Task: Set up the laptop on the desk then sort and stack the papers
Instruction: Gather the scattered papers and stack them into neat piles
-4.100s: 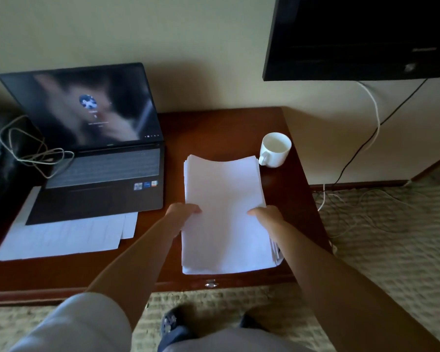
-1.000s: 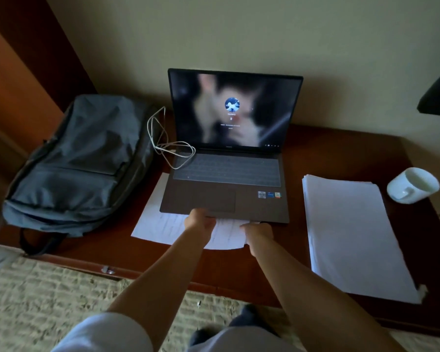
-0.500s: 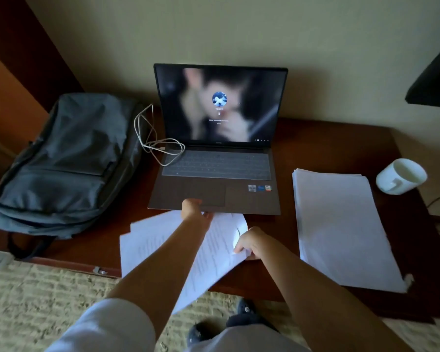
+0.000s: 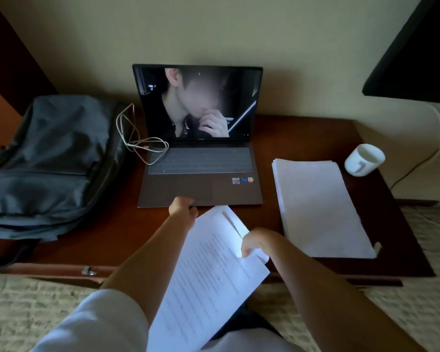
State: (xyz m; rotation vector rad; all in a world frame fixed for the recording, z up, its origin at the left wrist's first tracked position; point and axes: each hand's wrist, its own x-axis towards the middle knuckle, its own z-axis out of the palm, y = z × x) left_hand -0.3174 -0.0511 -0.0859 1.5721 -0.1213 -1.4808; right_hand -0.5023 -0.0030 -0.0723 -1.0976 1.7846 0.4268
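An open grey laptop (image 4: 201, 171) stands on the dark wooden desk (image 4: 302, 130), its screen lit. My left hand (image 4: 182, 205) rests on the laptop's front edge, fingers curled over it. My right hand (image 4: 255, 241) pinches a few printed white sheets (image 4: 206, 275), which hang tilted off the desk's front edge over my lap. A thick stack of white papers (image 4: 318, 207) lies on the desk to the right of the laptop, separate from the sheets I hold.
A grey backpack (image 4: 48, 163) lies at the desk's left end. A white cable (image 4: 140, 143) coils beside the keyboard's left corner. A white mug (image 4: 365, 160) stands at the back right. A dark wall-mounted screen (image 4: 417, 52) overhangs the right. A patterned rug covers the floor.
The sheets that lay under the laptop's front have been pulled out and lifted toward me by my right hand. My left hand stays at the laptop's front edge. The screen picture has changed.
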